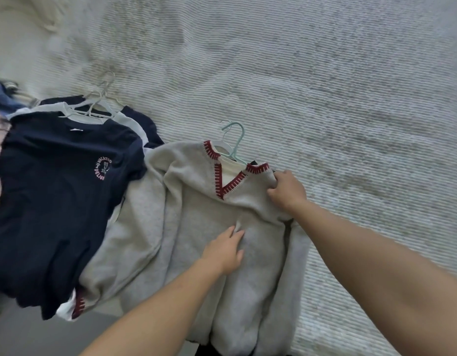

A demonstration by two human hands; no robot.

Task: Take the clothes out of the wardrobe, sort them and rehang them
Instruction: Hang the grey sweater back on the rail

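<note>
Both hands on the grey sweater (196, 206) — right (286, 191) grips its shoulder, left (226, 249) pinches its chest.

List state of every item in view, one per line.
Grey knit V-neck sweater with red stitched trim: flat on bedspread, on hanger.
Pale teal plastic hanger: inside sweater neck, hook exposed.
Navy printed T-shirt: on white hanger, topping a pile.
Ribbed off-white bedspread: spread, lightly creased.
Left hand: pinching the sweater's front.
Right hand: gripping the sweater's shoulder.
</note>
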